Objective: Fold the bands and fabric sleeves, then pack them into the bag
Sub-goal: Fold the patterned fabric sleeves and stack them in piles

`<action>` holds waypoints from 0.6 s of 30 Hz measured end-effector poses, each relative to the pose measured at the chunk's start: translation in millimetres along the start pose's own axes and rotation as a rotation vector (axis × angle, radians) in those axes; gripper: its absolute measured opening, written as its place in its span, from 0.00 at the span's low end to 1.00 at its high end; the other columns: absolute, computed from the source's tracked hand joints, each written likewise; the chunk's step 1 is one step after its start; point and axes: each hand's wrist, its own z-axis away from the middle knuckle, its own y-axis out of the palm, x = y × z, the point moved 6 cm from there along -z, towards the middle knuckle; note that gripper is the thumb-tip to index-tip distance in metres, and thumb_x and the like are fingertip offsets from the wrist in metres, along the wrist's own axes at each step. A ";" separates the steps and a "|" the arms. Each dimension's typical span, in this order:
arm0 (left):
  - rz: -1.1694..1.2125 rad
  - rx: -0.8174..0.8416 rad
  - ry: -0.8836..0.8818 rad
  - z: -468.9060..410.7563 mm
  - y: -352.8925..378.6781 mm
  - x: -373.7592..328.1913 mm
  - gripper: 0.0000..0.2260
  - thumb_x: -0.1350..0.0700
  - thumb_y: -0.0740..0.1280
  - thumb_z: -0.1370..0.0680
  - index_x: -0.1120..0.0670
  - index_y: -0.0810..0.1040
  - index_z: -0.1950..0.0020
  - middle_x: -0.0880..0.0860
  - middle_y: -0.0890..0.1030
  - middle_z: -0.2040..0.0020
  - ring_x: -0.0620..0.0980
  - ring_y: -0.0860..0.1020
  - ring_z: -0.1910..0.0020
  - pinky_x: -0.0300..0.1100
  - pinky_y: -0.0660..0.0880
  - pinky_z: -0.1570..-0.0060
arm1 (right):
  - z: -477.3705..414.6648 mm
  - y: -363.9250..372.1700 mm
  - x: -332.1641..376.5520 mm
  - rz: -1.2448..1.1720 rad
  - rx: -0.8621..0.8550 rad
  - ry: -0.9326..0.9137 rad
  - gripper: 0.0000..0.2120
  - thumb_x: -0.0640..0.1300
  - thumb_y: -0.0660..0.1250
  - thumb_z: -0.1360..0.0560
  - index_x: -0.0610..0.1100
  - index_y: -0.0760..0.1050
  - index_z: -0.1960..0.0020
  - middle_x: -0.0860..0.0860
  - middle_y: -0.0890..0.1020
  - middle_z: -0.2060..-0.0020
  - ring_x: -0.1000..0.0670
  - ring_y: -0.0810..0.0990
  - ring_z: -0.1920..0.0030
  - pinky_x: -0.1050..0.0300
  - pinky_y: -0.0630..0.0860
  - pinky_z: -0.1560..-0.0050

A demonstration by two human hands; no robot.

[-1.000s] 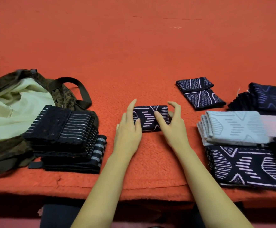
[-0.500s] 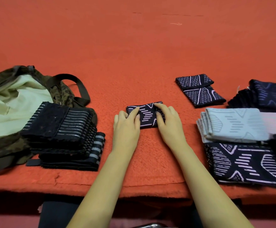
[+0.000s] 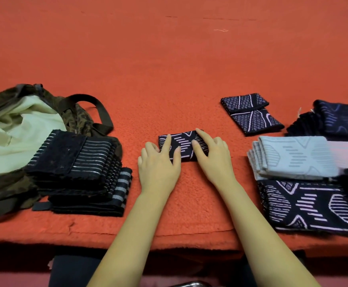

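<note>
Covering the tabletop (image 3: 169, 59) is orange felt; an open camouflage bag (image 3: 13, 141) lies at left with a stack of striped bands (image 3: 75, 168) against it. Flat patterned sleeves (image 3: 305, 204) sit right. At centre, the left hand (image 3: 158, 164) and right hand (image 3: 212, 156) press flat, fingers spread, on a small folded dark sleeve (image 3: 183, 146).

Fuzzy, matt orange-red felt-like cloth table cover (image 3: 169, 69), nap rough and pilled near the front edge. Small folded dark navy knitted sleeve with pale woven lines (image 3: 182, 145), matt and ribbed. Stack of black ribbed elastic bands with grey stripes (image 3: 80, 172), coarse weave, faint sheen on the stripes. Camouflage canvas bag (image 3: 7, 187), dull outside, with smooth pale cream lining and a matt dark webbing strap. Folded light grey knitted sleeves (image 3: 293, 158), soft and matt.
</note>
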 end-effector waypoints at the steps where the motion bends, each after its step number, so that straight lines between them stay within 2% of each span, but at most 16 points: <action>1: 0.014 0.009 0.003 -0.7 -0.4 1.1 0.26 0.39 0.48 0.23 0.45 0.67 0.28 0.55 0.71 0.49 0.55 0.70 0.49 0.49 0.65 0.47 | -0.3 -0.8 -0.5 -0.029 -0.006 -0.013 0.20 0.52 0.61 0.21 0.55 0.68 0.30 0.51 0.69 0.59 0.45 0.71 0.48 0.50 0.65 0.38; 3: 0.039 0.042 -0.001 -1.9 0.4 1.9 0.23 0.41 0.52 0.20 0.43 0.64 0.27 0.54 0.70 0.47 0.54 0.69 0.47 0.48 0.63 0.45 | 0.1 -0.9 -1.5 -0.051 -0.015 -0.034 0.19 0.48 0.62 0.21 0.54 0.70 0.31 0.54 0.65 0.63 0.45 0.71 0.51 0.49 0.66 0.41; 5: 0.032 0.065 -0.014 -2.4 1.3 1.3 0.22 0.41 0.55 0.20 0.42 0.62 0.26 0.54 0.70 0.45 0.54 0.69 0.45 0.47 0.63 0.43 | 0.1 1.0 -1.6 0.000 -0.018 -0.048 0.18 0.47 0.61 0.21 0.54 0.70 0.31 0.54 0.65 0.64 0.46 0.70 0.53 0.49 0.66 0.43; 9: 0.005 0.057 -0.042 -3.3 3.4 1.2 0.22 0.42 0.55 0.20 0.42 0.62 0.26 0.55 0.70 0.44 0.54 0.69 0.45 0.48 0.64 0.45 | -1.5 7.3 -0.9 0.157 0.003 -0.032 0.19 0.47 0.58 0.20 0.54 0.68 0.29 0.48 0.69 0.56 0.44 0.69 0.48 0.50 0.64 0.44; 12: 0.004 0.056 -0.032 -4.6 4.2 0.5 0.21 0.44 0.55 0.19 0.42 0.62 0.26 0.54 0.71 0.45 0.55 0.69 0.45 0.48 0.63 0.45 | -2.5 8.4 -2.5 0.164 0.008 -0.027 0.19 0.47 0.57 0.20 0.54 0.67 0.29 0.44 0.73 0.52 0.43 0.70 0.47 0.49 0.65 0.44; 18: 0.040 0.079 -0.069 -11.6 5.6 -0.7 0.19 0.47 0.55 0.19 0.41 0.65 0.28 0.55 0.73 0.44 0.55 0.69 0.43 0.48 0.63 0.44 | -0.9 5.9 1.7 0.233 -0.060 -0.017 0.18 0.47 0.59 0.20 0.51 0.71 0.31 0.42 0.76 0.51 0.40 0.73 0.50 0.48 0.68 0.47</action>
